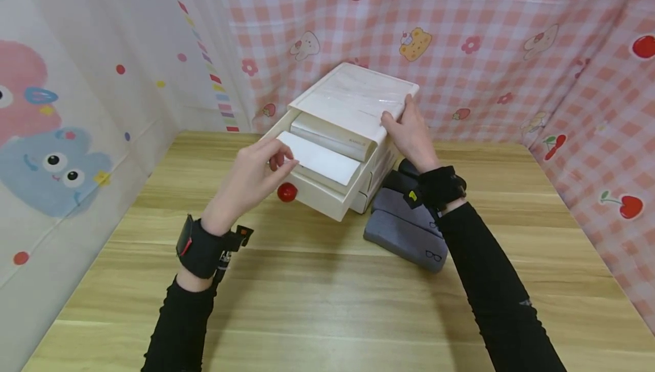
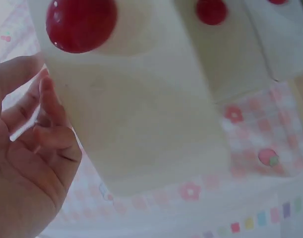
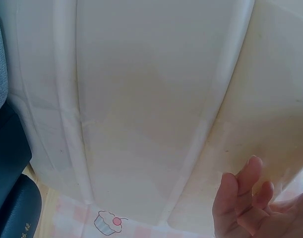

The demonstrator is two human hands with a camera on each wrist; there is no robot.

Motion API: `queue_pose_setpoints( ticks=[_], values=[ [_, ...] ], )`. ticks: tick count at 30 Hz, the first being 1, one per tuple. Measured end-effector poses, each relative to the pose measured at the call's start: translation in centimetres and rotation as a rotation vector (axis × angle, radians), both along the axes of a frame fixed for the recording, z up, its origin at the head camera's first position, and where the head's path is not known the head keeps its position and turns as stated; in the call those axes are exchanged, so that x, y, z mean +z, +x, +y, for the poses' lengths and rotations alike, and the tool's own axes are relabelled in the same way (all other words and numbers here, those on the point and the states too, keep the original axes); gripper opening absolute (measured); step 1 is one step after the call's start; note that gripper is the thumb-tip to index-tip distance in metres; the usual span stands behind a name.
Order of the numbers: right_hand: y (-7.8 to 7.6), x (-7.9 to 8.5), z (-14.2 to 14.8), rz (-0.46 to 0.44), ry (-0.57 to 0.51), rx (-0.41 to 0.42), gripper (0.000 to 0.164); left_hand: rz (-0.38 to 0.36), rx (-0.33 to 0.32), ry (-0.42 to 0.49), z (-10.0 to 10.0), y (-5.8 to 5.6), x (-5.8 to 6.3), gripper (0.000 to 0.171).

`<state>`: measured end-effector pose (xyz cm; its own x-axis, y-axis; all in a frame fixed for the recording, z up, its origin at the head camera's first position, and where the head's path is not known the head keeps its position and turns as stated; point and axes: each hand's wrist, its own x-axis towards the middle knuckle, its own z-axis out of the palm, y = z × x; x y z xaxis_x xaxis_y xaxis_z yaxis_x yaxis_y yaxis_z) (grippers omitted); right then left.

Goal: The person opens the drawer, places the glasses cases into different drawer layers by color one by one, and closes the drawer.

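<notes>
A white drawer unit (image 1: 358, 96) stands on the table, its top drawer (image 1: 332, 206) pulled out, with a red round knob (image 1: 287, 192) on the front. Inside lie a white box (image 1: 319, 158) at the front and another white box (image 1: 332, 137) with small lettering behind it. My left hand (image 1: 251, 176) is at the drawer's front left corner, fingers bent, thumb overlapping the front box's edge; I cannot tell whether it pinches anything. At the unit's right edge, my right hand (image 1: 411, 136) grips with the thumb on top and fingers bent along the side panel (image 3: 146, 109).
Grey glasses cases (image 1: 406, 241) and black cases (image 1: 396, 181) lie on the table (image 1: 317, 315) right of the unit, below my right wrist. A pink checked curtain (image 1: 460, 8) hangs close behind it. Lower drawers with red knobs (image 2: 211, 11) show below the pulled-out drawer.
</notes>
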<state>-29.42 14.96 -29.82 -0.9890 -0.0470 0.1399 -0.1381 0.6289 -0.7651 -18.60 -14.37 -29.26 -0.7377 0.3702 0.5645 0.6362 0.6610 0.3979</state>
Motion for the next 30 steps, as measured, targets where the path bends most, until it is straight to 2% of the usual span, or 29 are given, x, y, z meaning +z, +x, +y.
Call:
queue_pose_setpoints(
  ticks=[6, 10, 14, 17, 21, 25, 30],
  values=[
    [-0.1, 0.0, -0.1, 0.004, -0.011, 0.007, 0.086, 0.041, 0.164, -0.087, -1.2, 1.9, -2.0, 0.028],
    [-0.1, 0.0, -0.1, 0.004, -0.02, 0.011, 0.085, 0.092, 0.22, -0.139, -1.3, 2.6, -3.2, 0.032],
    [-0.1, 0.0, -0.1, 0.005, -0.022, 0.011, 0.085, 0.062, 0.194, -0.13, -0.8, 2.9, -4.1, 0.032],
    [0.0, -0.1, -0.1, 0.009, -0.024, 0.015, 0.085, -0.011, 0.152, -0.063, -0.3, 2.9, -4.5, 0.031],
    [-0.1, -0.1, -0.1, 0.01, -0.021, 0.015, 0.085, -0.079, 0.14, 0.048, 0.3, 2.8, -4.6, 0.026],
    [-0.1, 0.0, -0.1, 0.006, -0.014, 0.003, 0.085, -0.084, 0.151, 0.097, 0.7, 2.3, -4.3, 0.024],
    [-0.3, -0.1, 0.0, 0.018, -0.001, -0.003, 0.084, -0.07, 0.167, 0.083, 1.2, 1.1, -4.1, 0.023]
  ],
)
